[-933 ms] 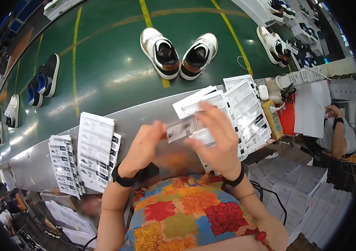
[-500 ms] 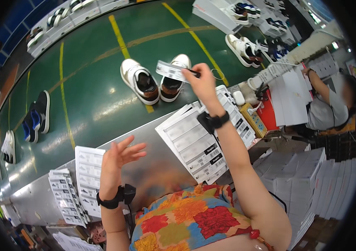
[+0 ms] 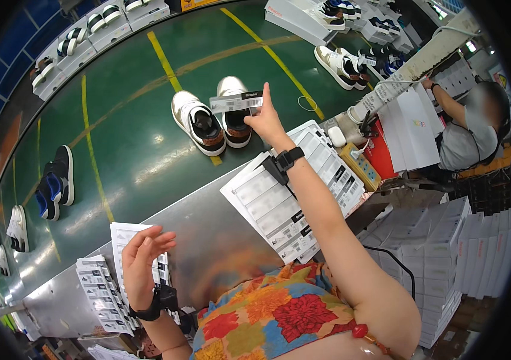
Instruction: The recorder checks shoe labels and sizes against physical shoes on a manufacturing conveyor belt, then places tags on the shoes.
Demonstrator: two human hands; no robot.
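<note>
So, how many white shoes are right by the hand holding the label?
2: the left white shoe with a black and brown heel, and the matching right white shoe, partly covered by the grey and black label strip in the right hand.

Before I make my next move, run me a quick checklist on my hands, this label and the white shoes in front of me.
1. Label in the right hand: ok, held at its right end.
2. Left hand free: ok, fingers loosely open, nothing visible in it.
3. White shoes upright and side by side on the green belt: ok, toes pointing away from you.
4. Label lined up with a shoe: ok, in this view it overlaps the one on the right.
5. Label touching that shoe: cannot tell from this angle.
6. Right-hand label sheets squared up: not ok, they lie fanned out.
</note>
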